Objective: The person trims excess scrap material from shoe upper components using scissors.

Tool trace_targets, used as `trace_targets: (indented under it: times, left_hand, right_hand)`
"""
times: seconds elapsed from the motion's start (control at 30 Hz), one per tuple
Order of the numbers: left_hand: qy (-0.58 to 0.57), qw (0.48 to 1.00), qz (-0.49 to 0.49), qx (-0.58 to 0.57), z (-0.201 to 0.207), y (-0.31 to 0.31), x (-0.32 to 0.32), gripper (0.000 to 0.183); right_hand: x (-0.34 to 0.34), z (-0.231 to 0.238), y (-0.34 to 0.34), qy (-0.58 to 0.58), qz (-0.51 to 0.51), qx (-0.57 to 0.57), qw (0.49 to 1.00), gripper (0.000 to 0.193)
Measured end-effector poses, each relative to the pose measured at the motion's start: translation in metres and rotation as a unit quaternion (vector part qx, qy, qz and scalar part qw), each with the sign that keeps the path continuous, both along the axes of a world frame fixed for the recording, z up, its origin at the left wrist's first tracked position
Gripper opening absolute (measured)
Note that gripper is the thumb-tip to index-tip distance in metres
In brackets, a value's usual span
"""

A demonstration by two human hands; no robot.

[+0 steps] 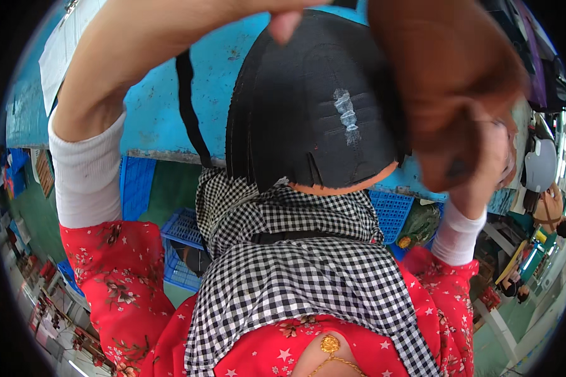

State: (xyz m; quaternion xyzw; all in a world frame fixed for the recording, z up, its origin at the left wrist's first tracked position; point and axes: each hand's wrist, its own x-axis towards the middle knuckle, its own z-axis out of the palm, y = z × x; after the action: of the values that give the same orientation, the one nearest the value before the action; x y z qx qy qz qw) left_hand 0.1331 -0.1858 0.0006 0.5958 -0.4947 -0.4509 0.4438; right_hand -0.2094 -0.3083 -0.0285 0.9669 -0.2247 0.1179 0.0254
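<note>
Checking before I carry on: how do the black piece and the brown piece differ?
Colour: the black piece has an orange lower edge; the brown piece is reddish-brown.
Sharpness: the black piece shows fairly clearly, with a whitish streak; the brown piece is badly blurred.
Place: the black piece is nearer mid-picture, the brown piece to its right.
Both appear over the blue table.

A black panel (295, 107) with a rounded outline and a creased surface lies over the front edge of the blue desk (160, 113), its lower rim orange, a whitish smear (346, 116) right of its middle. A brown piece (446, 69), blurred, overlaps its right side.
</note>
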Motion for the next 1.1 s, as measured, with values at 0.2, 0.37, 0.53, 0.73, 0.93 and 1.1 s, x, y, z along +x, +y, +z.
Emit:
trace_targets:
  times: [0.2, 0.37, 0.53, 0.73, 0.93, 1.1]
  left_hand:
    - [-0.154, 0.955, -0.238, -0.083, -0.014, -0.017, -0.038, 0.011]
    - [-0.147, 0.951, -0.272, -0.004, -0.037, -0.02, -0.046, 0.01]
    - [-0.183, 0.952, -0.245, 0.022, -0.032, -0.02, -0.052, 0.011]
    - [-0.363, 0.907, -0.201, -0.075, -0.03, -0.008, -0.049, 0.016]
    - [-0.326, 0.915, -0.237, -0.007, -0.007, -0.006, -0.03, 0.013]
    - [-0.294, 0.937, -0.18, -0.054, -0.029, -0.005, -0.031, 0.017]
  right_hand:
    - [-0.088, -0.004, -0.037, -0.316, -0.221, 0.271, 0.882, 0.038]
    - [-0.091, 0.015, -0.051, -0.482, -0.261, 0.484, 0.682, 0.026]
    - [-0.025, 0.023, -0.005, -0.303, -0.169, 0.523, 0.778, 0.022]
    - [0.062, 0.017, 0.014, 0.02, 0.175, 0.295, 0.939, 0.017]
    - [0.078, 0.011, 0.0, 0.091, 0.275, 0.27, 0.918, 0.017]
    - [0.087, 0.01, 0.008, 0.033, 0.206, 0.261, 0.943, 0.017]
